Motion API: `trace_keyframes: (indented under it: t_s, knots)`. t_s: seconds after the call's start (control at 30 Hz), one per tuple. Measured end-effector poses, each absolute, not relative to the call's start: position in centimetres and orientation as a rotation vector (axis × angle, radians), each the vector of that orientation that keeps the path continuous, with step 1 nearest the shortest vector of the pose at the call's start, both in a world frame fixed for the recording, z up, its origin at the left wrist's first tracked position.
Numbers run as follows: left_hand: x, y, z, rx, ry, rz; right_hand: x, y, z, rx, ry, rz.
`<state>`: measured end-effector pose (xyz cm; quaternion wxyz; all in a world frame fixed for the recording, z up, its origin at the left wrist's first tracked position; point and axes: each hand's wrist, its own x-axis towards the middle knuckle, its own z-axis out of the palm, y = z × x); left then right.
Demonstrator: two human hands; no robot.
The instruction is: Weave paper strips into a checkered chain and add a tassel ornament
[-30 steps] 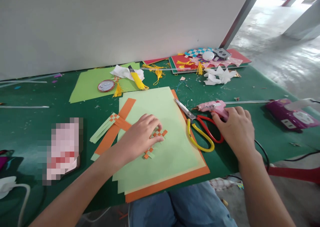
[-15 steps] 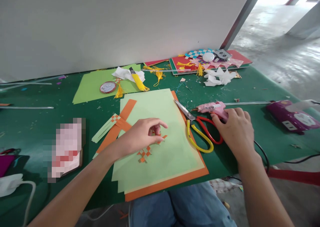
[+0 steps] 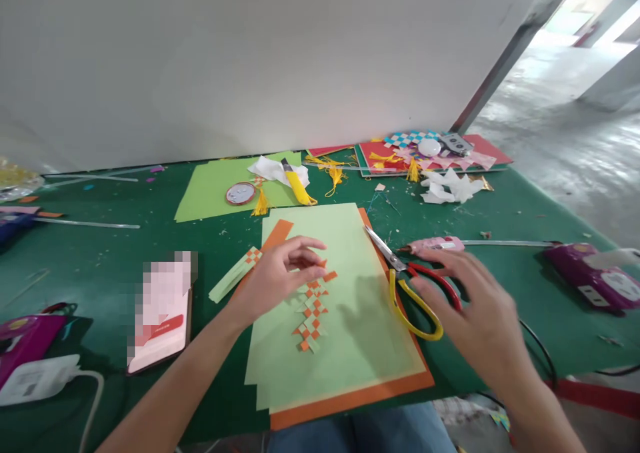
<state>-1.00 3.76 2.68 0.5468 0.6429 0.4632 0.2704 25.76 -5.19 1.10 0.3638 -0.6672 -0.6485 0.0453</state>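
Observation:
My left hand (image 3: pixel 283 273) is over the pale green paper sheets (image 3: pixel 360 240), its thumb and fingers pinched at the upper end of a woven orange and green paper strip (image 3: pixel 313 310). The strip's lower part lies along the top sheet. My right hand (image 3: pixel 477 300) hovers open, fingers apart, above the handles of the scissors (image 3: pixel 400 263) with red and yellow grips. Behind its fingertips lies a pink hot glue gun (image 3: pixel 437 244), its handle hidden by the hand. An orange sheet (image 3: pixel 350 400) shows under the green ones.
On the left lie a phone (image 3: pixel 165 313) and a white charger (image 3: pixel 40 376). A yellow utility knife (image 3: pixel 299 185), a round tin (image 3: pixel 241 193), yellow tassels (image 3: pixel 334 173) and crumpled white paper (image 3: pixel 453 186) are at the back. A purple device (image 3: pixel 590 273) stands right.
My right hand has come off the glue gun, opened and moved toward me. My left hand has shifted up and left over the sheets, baring more of the woven strip. The view has turned slightly.

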Motion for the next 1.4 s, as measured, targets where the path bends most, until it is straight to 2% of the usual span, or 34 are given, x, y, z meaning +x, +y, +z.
trace_keyframes:
  t_s: [0.13, 0.23, 0.43, 0.6, 0.7, 0.87, 1.0, 1.07, 1.23, 1.4]
  knots:
    - [-1.2, 3.3, 2.2, 1.506, 1.041, 0.643, 20.2, -3.6, 2.1, -1.525, -1.774, 0.864]
    - [-1.3, 3.2, 1.9, 1.479, 1.026, 0.694, 17.3, -1.9, 2.0, -1.583, -1.743, 1.135]
    - [-1.7, 3.0, 1.2, 1.413, 1.084, 0.806, 15.7, -0.8, 1.7, -1.582, -1.486, 1.524]
    - [-2.0, 3.2, 1.1, 1.316, 1.135, 0.961, 16.4, -1.4, 1.3, -1.574, -1.415, 1.601]
    - [-2.4, 3.6, 1.2, 1.267, 1.237, 1.12, 18.2, -1.9, 0.8, -1.643, -1.436, 1.492]
    - [-3.2, 4.4, 1.3, 1.176, 1.319, 1.378, 22.8, -2.4, 1.4, -1.777, -1.457, 0.896]
    - [-3.4, 4.7, 1.3, 1.235, 1.298, 1.271, 23.6, -2.6, 1.8, -1.983, -1.567, 0.285]
    - [-3.4, 4.7, 1.2, 1.292, 1.267, 1.125, 22.4, -2.8, 1.3, -1.987, -1.761, 0.109]
    - [-3.3, 4.7, 0.7, 1.378, 1.197, 0.85, 16.8, -4.0, -0.8, -1.693, -2.159, 0.139]
    - [-3.2, 4.6, 0.7, 1.38, 1.195, 0.832, 12.4, -5.2, -2.4, -1.777, -2.147, 0.089]
